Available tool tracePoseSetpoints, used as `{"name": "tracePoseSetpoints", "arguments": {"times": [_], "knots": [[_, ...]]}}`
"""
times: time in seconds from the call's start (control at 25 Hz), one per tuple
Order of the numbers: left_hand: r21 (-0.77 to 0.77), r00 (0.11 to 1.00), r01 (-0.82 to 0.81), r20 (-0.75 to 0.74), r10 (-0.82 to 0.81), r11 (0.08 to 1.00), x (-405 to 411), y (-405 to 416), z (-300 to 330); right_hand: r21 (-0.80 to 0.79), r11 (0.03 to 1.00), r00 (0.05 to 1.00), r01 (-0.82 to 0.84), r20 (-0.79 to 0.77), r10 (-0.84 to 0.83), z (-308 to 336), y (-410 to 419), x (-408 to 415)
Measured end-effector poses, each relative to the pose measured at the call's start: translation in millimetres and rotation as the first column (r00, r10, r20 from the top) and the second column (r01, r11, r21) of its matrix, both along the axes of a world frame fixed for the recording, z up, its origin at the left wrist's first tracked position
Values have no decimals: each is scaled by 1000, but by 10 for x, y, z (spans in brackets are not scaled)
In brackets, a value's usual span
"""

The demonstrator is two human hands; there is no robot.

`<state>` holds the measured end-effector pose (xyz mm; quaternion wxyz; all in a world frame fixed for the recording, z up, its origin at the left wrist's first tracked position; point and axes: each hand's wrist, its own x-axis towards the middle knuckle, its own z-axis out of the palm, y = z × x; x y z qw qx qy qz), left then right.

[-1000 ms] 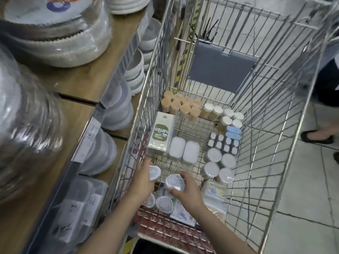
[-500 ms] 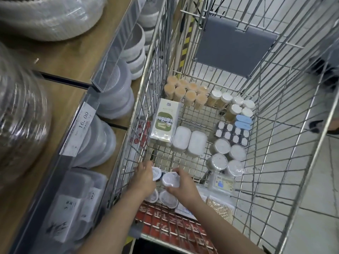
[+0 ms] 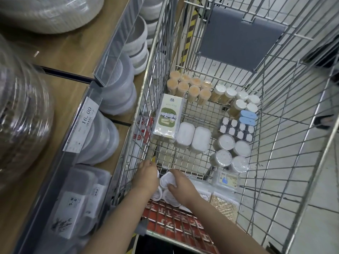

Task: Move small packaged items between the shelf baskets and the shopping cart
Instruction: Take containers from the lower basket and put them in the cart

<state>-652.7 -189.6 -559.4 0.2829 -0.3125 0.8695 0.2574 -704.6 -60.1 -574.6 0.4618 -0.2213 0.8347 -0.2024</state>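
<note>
I see my right hand (image 3: 180,186) gripping a small round white container (image 3: 167,179); my left hand (image 3: 146,174) hides its grasp, so I cannot tell.

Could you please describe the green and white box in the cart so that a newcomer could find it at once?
Look inside the wire shopping cart, along the wall nearest the shelf. The green and white box lies flat there, beside two white oval tubs. It is the only printed rectangular carton among round jars and tubs.

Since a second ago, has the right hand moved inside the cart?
Yes. The right hand, holding a small white tub, has dropped toward the near end, farther from the two white oval boxes.
</note>
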Motion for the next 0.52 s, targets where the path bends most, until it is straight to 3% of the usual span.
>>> {"name": "tracePoseSetpoints", "arguments": {"times": [0.52], "knots": [[-129,984,171,72,-163,977,10,13,114,2,1000,999,2,-36,-1,23,-44,19]]}}
